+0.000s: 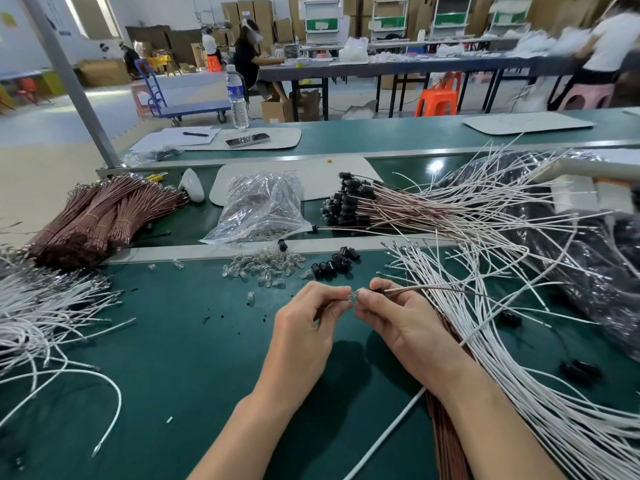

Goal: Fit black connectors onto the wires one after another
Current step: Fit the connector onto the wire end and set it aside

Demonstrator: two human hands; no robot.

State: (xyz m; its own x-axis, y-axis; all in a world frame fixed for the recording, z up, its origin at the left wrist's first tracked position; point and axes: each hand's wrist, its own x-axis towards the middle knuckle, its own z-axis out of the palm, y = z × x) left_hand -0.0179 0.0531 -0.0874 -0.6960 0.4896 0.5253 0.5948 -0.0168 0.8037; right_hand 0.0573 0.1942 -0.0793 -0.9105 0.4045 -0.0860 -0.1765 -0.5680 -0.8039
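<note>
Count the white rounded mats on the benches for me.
3: near mat partly under the bulb bag; middle mat bearing a silver device; far-right mat at the back. Wires may hide others.

Factory assembly hall: green conveyor bench [381,133], wire bundles [93,216], stacked cartons [252,15].

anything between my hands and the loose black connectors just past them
Nothing visible. Past the left hand, pinching a clear bulb, and the right hand, pinching a wired connector, bare mat leads to the black connectors; loose bulbs lie left of them.
</note>
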